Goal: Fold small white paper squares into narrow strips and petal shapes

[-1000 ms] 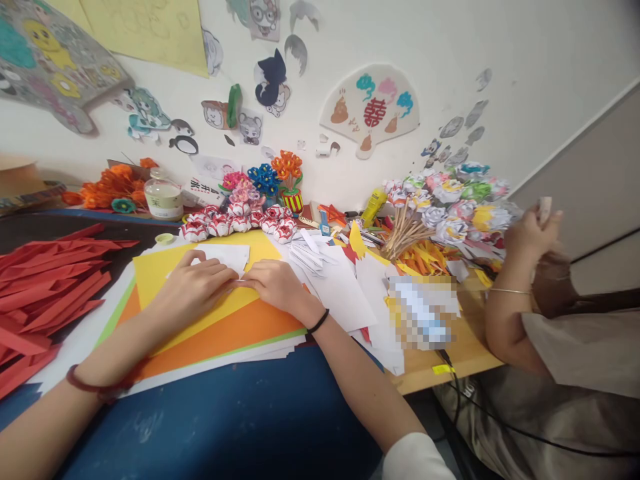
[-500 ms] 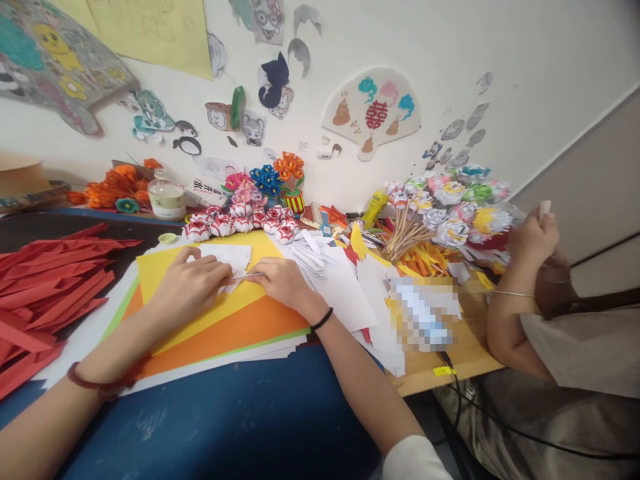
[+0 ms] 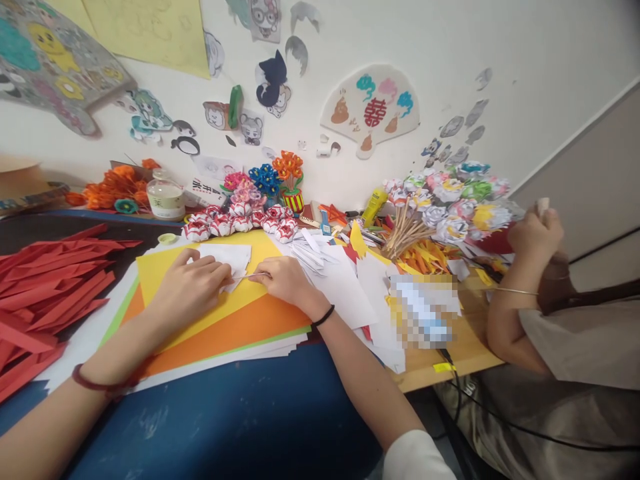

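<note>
Left hand (image 3: 195, 287) and right hand (image 3: 286, 280) pinch opposite ends of a thin pale paper strip (image 3: 251, 275) above a yellow sheet (image 3: 263, 247), with red folded strips (image 3: 53, 283) heaped left of that sheet

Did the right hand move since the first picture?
Yes, a little. Judged against the striped pot by the wall, the right hand has shifted slightly rightward, away from the left hand.
</note>
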A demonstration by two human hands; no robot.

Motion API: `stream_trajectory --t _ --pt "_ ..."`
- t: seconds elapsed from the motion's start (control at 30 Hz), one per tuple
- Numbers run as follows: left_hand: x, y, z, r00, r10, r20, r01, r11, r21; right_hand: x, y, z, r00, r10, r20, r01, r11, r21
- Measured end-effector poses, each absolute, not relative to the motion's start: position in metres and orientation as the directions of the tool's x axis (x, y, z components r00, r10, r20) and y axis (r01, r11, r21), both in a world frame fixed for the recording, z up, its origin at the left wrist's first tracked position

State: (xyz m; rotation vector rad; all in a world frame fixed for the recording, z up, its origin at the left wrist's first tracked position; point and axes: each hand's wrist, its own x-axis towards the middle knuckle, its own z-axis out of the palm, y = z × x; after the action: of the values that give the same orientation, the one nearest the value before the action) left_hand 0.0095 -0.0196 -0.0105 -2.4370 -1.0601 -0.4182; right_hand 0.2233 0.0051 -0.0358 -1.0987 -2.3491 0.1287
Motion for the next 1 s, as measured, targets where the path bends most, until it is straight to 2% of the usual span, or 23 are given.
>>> stream_trajectory --t 0.2,0.37,0.57,0.83,1.0 --pt "0.0080 -0.0178 -0.0147 0.667 0.601 0.440 0.733 -0.636 -0.242 0.2211 0.0051 -0.0382 -0.545 0.713 0.441 0.662 0.688 -0.296" --pt "0.0124 -0.0183 -0.0141 0.647 0.619 0.446 0.755 -0.602 -0.259 0.2213 0.0044 -0.0392 -0.549 0.704 0.450 0.656 0.697 -0.290" --pt "0.0170 -0.0212 -0.0118 0.582 0.648 0.492 0.800 -0.566 -0.199 0.2235 0.0090 -0.0381 -0.468 0.703 0.536 0.695 0.667 -0.268" --pt "0.0141 -0.0204 -0.0119 0.633 0.648 0.424 0.766 -0.602 -0.226 0.2248 0.0096 -0.0406 -0.449 0.725 0.523 0.694 0.651 -0.307" --pt "0.0127 -0.0232 -0.0078 0.619 0.665 0.418 0.782 -0.576 -0.239 0.2240 0.0090 -0.0365 -0.346 0.737 0.581 0.685 0.621 -0.379"
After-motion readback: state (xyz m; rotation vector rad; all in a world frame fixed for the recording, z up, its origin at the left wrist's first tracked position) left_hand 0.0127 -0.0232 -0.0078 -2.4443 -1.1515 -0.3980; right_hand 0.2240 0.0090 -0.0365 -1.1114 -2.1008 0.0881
